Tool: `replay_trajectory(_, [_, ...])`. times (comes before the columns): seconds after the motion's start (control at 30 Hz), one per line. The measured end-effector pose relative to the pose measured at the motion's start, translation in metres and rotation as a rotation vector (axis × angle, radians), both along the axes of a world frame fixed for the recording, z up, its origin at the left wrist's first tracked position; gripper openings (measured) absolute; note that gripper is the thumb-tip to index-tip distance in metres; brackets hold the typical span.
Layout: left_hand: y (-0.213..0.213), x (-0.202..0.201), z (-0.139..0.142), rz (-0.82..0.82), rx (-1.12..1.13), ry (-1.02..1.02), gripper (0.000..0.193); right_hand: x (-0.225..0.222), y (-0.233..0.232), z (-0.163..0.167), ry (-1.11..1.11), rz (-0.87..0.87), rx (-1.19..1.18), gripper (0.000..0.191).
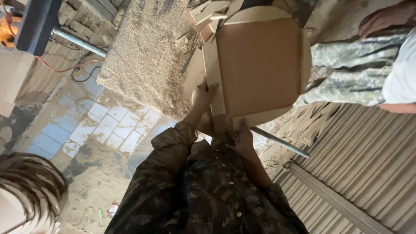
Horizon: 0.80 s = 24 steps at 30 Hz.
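Below, both hands grip board stack (260, 65): left hand (203, 96), right hand (242, 138); fingertips hidden beneath.

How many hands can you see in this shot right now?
3. The left hand grips the board's left edge, the right hand holds its near edge, and a co-worker's hand is at top right. The co-worker's other hand may be hidden.

The square board (260, 65) looked like matt, smooth brown fibreboard; rough sawdust (143, 56) coated the table to its left, beside a dull metal pipe (78, 41)
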<state>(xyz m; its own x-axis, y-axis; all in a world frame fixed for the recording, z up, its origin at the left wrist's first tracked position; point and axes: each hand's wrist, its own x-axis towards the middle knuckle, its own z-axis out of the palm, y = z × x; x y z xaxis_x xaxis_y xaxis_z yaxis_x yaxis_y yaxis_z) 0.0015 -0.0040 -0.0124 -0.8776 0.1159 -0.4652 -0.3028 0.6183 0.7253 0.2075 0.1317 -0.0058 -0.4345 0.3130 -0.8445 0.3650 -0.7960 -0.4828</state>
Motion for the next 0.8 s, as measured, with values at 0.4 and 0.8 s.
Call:
replay_trajectory(0.4, [0.020, -0.032, 0.019, 0.049, 0.077, 0.098, 0.055, -0.052, 0.025, 0.012, 0.234, 0.066, 0.165, 0.047])
replay_trajectory(0.8, [-0.024, 0.014, 0.000, 0.035, 0.096, 0.114, 0.046, 0.046, -0.009, -0.023, -0.144, 0.236, -0.058, 0.050])
